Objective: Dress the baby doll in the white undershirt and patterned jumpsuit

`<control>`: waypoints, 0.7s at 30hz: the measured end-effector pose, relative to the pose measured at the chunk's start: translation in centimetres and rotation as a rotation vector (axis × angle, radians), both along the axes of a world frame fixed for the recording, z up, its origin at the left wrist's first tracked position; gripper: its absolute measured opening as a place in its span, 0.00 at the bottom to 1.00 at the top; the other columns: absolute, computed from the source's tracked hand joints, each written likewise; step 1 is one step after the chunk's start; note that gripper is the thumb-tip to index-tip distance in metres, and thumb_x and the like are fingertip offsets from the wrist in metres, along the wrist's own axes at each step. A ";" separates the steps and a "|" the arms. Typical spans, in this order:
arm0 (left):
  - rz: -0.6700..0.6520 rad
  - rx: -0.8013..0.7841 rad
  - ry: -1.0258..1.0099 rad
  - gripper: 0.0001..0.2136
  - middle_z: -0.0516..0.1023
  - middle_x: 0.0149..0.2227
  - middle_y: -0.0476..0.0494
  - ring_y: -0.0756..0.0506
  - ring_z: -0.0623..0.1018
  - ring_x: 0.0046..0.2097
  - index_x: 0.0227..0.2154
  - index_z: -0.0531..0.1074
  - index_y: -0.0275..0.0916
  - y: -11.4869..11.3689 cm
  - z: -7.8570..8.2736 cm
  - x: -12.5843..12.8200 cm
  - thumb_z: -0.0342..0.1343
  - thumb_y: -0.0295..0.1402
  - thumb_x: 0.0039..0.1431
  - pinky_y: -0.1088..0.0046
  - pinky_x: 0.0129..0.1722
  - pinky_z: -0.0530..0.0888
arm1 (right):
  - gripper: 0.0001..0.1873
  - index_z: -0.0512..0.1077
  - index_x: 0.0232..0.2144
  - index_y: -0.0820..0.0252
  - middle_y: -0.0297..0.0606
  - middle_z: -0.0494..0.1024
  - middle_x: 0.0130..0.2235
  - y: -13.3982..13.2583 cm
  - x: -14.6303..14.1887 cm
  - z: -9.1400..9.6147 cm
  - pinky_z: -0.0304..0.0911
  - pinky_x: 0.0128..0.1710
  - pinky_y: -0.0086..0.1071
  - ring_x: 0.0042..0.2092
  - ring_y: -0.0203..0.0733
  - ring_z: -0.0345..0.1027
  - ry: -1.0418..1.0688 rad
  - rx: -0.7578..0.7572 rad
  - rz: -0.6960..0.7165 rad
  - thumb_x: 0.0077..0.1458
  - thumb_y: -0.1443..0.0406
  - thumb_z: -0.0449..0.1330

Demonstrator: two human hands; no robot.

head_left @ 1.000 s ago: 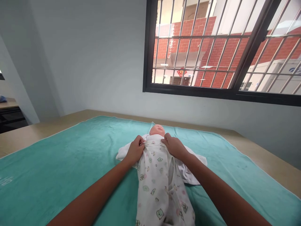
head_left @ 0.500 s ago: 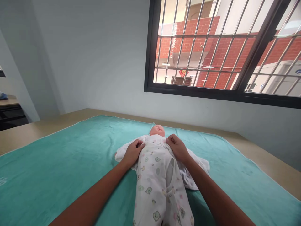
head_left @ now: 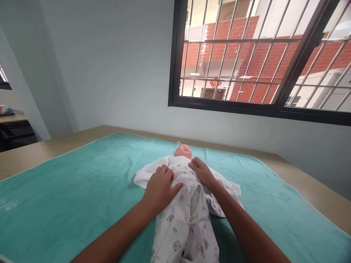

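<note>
A baby doll lies on its back, head toward the wall, in a white top with its sleeves spread out to both sides. White printed baby trousers cover its lower body and reach up over its belly. My left hand rests on the left side of the trousers, fingers lying over the cloth and thumb held apart. At the right of the waistband, my right hand has its fingers closed on the trousers' edge. The doll's feet are not visible.
A green towel lies beneath the doll on a wooden table. Behind the table is a grey wall with a barred window. Another table with a coloured cloth stands at the far left.
My left hand has loosened from the waistband and moved slightly right and toward me, its thumb now spread. My right hand has shifted slightly left with the waistband.
</note>
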State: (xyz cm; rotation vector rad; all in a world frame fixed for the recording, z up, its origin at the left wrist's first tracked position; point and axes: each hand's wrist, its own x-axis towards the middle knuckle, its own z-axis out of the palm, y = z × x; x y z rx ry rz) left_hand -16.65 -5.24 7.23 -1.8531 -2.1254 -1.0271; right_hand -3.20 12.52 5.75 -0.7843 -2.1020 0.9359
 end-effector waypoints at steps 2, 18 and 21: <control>0.019 -0.082 0.089 0.11 0.70 0.34 0.44 0.41 0.69 0.38 0.27 0.65 0.42 -0.6 0.2 0.5 0.51 0.41 0.61 0.66 0.34 0.62 | 0.15 0.63 0.29 0.55 0.28 0.64 0.26 -0.2 0.0 0.1 0.53 0.31 0.29 0.30 0.37 0.55 0.002 -0.012 0.018 0.56 0.51 0.53; 0.196 -0.241 -0.052 0.08 0.72 0.35 0.49 0.45 0.71 0.35 0.32 0.63 0.43 -6.0 -1.0 -2.6 0.46 0.40 0.64 0.72 0.30 0.61 | 0.15 0.68 0.28 0.56 0.29 0.71 0.26 0.2 0.9 0.4 0.54 0.30 0.29 0.29 0.37 0.60 -0.026 -0.026 0.070 0.53 0.51 0.55; 0.121 -0.183 -0.059 0.10 0.71 0.34 0.49 0.46 0.71 0.35 0.31 0.63 0.43 -9.1 -1.0 0.4 0.46 0.42 0.64 0.71 0.33 0.65 | 0.16 0.67 0.27 0.56 0.28 0.69 0.25 0.4 0.8 0.1 0.53 0.30 0.29 0.28 0.37 0.59 -0.035 0.002 0.051 0.53 0.50 0.54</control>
